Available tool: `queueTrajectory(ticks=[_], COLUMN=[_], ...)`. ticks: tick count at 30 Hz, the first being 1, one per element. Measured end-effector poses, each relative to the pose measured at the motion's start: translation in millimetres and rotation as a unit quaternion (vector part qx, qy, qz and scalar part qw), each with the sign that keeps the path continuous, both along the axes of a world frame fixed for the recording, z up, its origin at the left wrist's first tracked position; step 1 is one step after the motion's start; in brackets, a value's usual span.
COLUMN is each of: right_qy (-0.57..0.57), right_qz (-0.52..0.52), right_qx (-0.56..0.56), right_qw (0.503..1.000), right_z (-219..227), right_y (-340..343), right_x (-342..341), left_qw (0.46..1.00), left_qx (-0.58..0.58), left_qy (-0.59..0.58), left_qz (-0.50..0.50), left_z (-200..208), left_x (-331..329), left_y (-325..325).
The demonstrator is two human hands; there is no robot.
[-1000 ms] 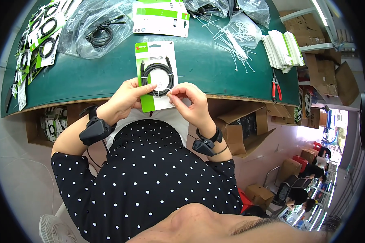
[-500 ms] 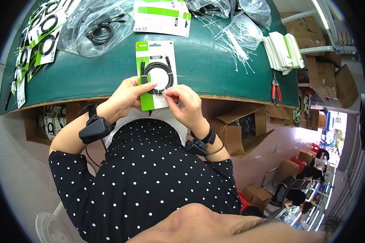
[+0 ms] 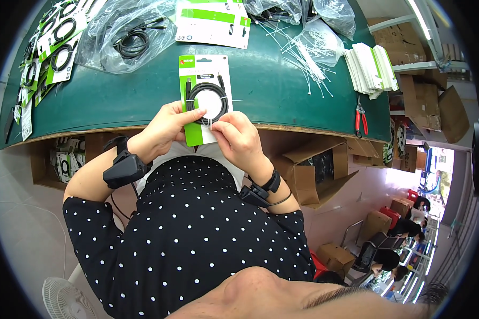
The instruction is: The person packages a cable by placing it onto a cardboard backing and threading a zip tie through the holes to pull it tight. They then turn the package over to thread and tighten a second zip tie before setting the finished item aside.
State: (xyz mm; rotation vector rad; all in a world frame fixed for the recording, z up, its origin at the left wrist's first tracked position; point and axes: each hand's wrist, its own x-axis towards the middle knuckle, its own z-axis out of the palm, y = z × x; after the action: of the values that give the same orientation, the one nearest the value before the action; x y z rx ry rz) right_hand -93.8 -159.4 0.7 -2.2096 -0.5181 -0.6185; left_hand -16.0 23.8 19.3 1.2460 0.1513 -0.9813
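One card [image 3: 221, 66] bearing one black cable coil [image 3: 224, 108] is over the table's [image 3: 127, 101] near edge; one pair of red pliers [image 3: 358, 120] lies rightward. The left hand [image 3: 167, 125] pinches the card, thumb in front; the right hand [image 3: 238, 137] pinches a white tie [image 3: 209, 122].

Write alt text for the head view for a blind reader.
The left hand holds a green-and-white cardboard card with a coiled black cable, while the right hand pinches at a thin white plastic tie. Loose white ties and red-handled pliers lie on the green table.
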Motion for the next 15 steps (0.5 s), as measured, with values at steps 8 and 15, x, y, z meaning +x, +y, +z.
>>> queueTrajectory(ticks=[8,15], right_qy=[0.020,-0.023], right_qz=[0.013,0.002], right_qx=[-0.015,-0.012], right_qw=[1.000,1.000], right_z=[2.2,1.8], right_y=[0.4,-8.3], right_x=[-2.1,3.8], left_qw=[1.000,1.000], left_qx=[0.005,-0.016], left_qy=[0.000,0.000], left_qz=[0.003,0.014], left_z=[-4.0,4.1], left_x=[-3.0,2.0], left_y=[0.8,0.4])
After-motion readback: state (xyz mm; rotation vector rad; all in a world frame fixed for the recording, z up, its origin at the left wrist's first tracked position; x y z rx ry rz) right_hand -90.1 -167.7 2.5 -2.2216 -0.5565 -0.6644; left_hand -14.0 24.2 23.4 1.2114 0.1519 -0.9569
